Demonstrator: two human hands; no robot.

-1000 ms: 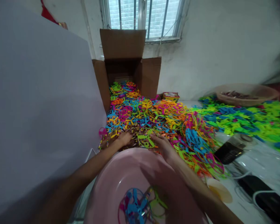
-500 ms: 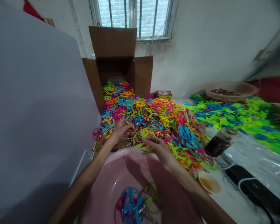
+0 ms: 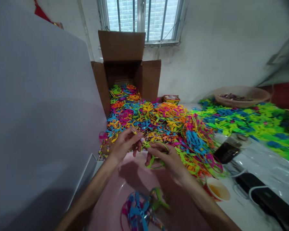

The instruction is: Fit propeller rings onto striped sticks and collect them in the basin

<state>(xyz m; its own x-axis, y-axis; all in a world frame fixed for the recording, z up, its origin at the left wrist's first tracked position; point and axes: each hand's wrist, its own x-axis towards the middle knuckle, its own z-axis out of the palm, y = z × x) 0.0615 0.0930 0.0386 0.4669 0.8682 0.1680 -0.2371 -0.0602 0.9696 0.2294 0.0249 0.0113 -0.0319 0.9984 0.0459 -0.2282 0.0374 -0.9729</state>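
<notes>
My left hand (image 3: 126, 141) pinches a thin pale stick with coloured bands (image 3: 142, 139), one end pointing toward my right hand. In my right hand (image 3: 167, 156) is a lime-green ringed propeller (image 3: 154, 160), its hoop held between thumb and fingers. The stick's end is close to the propeller's hub; whether they touch I cannot tell. Both hands are above the far rim of a pink basin (image 3: 110, 186). Inside the basin lie a blue propeller (image 3: 138, 208), a green one (image 3: 160, 199) and some banded sticks (image 3: 157, 221).
A heap of colourful ringed propellers (image 3: 159, 118) spills from an open cardboard box (image 3: 122, 46). At right are a dark bottle (image 3: 231, 147), a paper cup (image 3: 218, 189), a black power strip (image 3: 267, 195), loose green and blue pieces (image 3: 250, 118) and a shallow bowl (image 3: 240, 96). A pale panel (image 3: 43, 115) stands left.
My left hand has come back from the pile with a banded stick. Both hands are closer together, and the green propeller has turned in my right hand. The view has shifted slightly.
</notes>
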